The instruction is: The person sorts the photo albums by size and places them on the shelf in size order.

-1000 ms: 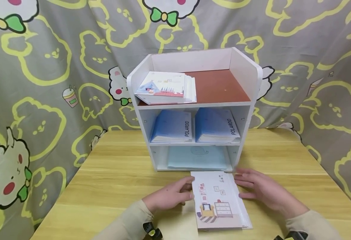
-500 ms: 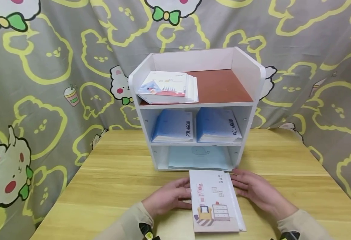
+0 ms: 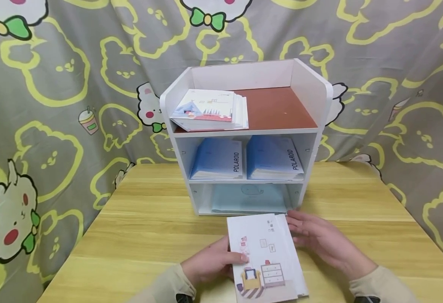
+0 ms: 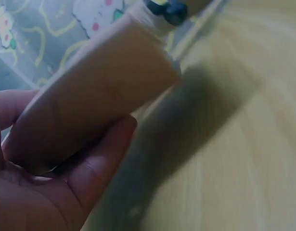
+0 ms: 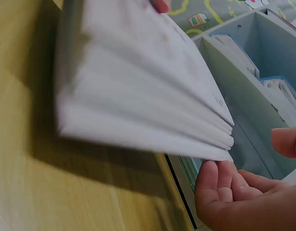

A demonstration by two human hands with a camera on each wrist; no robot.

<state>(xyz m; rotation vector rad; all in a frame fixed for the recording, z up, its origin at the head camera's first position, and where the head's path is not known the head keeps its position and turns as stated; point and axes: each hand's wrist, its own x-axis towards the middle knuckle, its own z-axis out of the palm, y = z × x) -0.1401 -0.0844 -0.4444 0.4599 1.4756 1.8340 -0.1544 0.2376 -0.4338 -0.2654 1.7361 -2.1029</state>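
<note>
A stack of white notebooks (image 3: 267, 248), its cover printed with an armchair and a drawer chest, tilts above the table in front of the shelf. My left hand (image 3: 211, 257) grips its left side, thumb on the cover and fingers underneath. In the left wrist view that hand (image 4: 56, 192) holds the stack's brownish side (image 4: 99, 82). At the far right corner is my right hand (image 3: 325, 244). The right wrist view shows this hand's fingertips (image 5: 212, 168) against the underside of the loose-edged stack (image 5: 138, 96), with the thumb held apart from it.
A white shelf unit (image 3: 320, 101) stands on the wooden table (image 3: 142, 210). More notebooks (image 3: 210, 109) lie on its top left. Two blue POLAROID albums (image 3: 221, 158) (image 3: 272, 158) fill the middle level; a light blue folder (image 3: 248, 198) lies below. A patterned curtain (image 3: 104, 84) hangs behind.
The stack has risen off the table, shifted left and tilted. My left thumb has come over its cover. My right hand has followed slightly left, staying by the far right corner.
</note>
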